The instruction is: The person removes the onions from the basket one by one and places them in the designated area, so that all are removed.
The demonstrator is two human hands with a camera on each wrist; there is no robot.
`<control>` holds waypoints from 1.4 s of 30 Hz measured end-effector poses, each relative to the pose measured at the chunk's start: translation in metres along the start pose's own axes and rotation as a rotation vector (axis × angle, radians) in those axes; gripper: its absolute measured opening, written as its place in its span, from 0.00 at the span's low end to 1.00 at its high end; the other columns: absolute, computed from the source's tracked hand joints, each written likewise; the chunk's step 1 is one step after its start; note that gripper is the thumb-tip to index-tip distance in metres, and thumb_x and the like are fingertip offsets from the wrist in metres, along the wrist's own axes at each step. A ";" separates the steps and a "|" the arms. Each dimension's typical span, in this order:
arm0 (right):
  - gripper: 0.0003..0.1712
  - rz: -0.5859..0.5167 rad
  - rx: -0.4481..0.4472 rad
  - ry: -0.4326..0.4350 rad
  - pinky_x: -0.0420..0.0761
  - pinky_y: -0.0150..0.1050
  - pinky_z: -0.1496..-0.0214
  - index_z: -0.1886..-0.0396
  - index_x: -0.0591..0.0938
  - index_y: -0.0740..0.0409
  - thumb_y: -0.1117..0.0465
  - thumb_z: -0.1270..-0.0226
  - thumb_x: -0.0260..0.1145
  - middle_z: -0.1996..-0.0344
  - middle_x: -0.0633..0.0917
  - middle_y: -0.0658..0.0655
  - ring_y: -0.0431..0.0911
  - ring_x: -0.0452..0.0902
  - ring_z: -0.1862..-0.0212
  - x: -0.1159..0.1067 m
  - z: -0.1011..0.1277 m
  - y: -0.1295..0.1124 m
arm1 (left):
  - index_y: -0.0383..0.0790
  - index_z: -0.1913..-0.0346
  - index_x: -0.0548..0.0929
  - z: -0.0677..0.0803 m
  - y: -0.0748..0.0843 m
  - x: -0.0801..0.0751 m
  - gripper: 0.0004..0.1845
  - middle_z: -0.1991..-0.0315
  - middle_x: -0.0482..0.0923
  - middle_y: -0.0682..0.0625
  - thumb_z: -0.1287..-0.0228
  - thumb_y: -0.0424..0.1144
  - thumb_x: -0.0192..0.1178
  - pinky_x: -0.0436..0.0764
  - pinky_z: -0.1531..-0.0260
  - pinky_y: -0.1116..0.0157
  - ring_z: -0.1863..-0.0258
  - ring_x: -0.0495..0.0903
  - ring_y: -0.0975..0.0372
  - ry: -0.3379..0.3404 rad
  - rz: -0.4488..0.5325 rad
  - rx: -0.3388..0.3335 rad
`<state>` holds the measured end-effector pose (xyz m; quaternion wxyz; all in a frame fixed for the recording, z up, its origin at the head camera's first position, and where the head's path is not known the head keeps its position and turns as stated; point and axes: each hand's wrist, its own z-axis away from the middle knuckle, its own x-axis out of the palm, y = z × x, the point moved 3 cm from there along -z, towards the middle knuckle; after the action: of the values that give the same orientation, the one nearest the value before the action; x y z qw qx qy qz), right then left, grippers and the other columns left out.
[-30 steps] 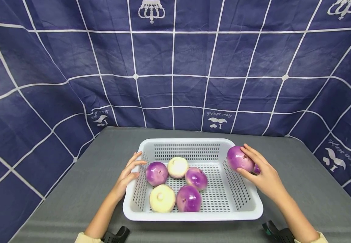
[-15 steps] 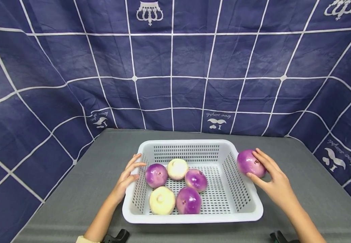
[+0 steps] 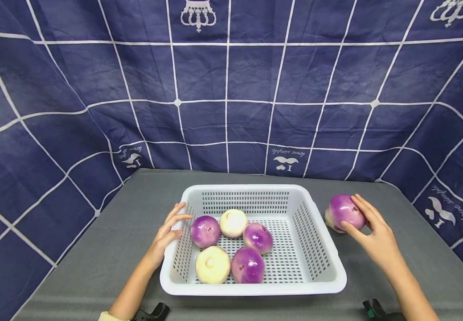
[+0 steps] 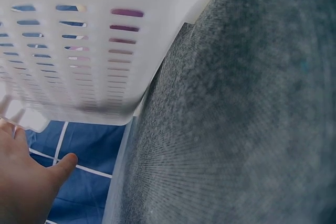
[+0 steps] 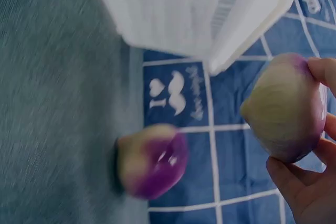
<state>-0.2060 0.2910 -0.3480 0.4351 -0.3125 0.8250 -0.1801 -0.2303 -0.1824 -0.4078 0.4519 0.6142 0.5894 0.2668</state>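
Note:
My right hand (image 3: 377, 238) holds a purple-and-white turnip (image 3: 345, 213) to the right of the basket, fingers over its top and thumb at its near side. In the right wrist view the held turnip (image 5: 281, 111) hangs above the table, its pale end turned down towards it. Another turnip (image 5: 152, 162) stands on the table below, mostly hidden behind the held one in the head view. At the left wall of the white perforated basket (image 3: 251, 290), my left hand (image 3: 163, 238) rests its loosely extended fingers over the rim; the thumb stands apart in the left wrist view.
Inside the basket, several turnips sit in its left and middle part, among them a purple one (image 3: 248, 265) and a pale-side-up one (image 3: 213, 265). The grey tabletop (image 3: 107, 236) ends at a blue checked cloth (image 3: 251, 120) hanging behind and at both sides.
My right hand has carried the turnip rightward, from over the basket's right rim to beyond it, over the turnip on the table. The left hand has stayed at the left rim.

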 end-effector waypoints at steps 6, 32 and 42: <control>0.37 0.017 0.068 0.003 0.48 0.08 0.47 0.34 0.64 0.47 0.58 0.45 0.66 0.32 0.61 0.50 0.20 0.49 0.36 0.000 0.000 0.024 | 0.29 0.49 0.73 0.001 0.000 -0.001 0.20 0.31 0.49 0.43 0.46 0.29 0.42 0.29 0.40 0.38 0.28 0.32 0.62 0.009 0.008 0.001; 0.38 0.086 0.201 -0.067 0.53 0.68 0.43 0.34 0.59 0.66 0.54 0.40 0.59 0.36 0.57 0.74 0.71 0.50 0.35 0.004 -0.011 0.105 | 0.26 0.50 0.72 0.000 -0.001 0.001 0.20 0.30 0.48 0.42 0.46 0.28 0.41 0.29 0.40 0.37 0.29 0.34 0.68 0.004 0.023 0.007; 0.37 0.079 0.221 -0.134 0.53 0.69 0.44 0.35 0.58 0.68 0.54 0.39 0.57 0.38 0.57 0.78 0.73 0.50 0.37 0.009 -0.012 0.118 | 0.25 0.50 0.71 0.000 0.000 0.002 0.20 0.30 0.48 0.41 0.46 0.28 0.42 0.29 0.40 0.38 0.28 0.32 0.61 0.008 0.021 0.001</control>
<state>-0.2627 0.3723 -0.4142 0.5279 -0.2411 0.7808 -0.2314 -0.2299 -0.1806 -0.4085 0.4465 0.6196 0.5847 0.2736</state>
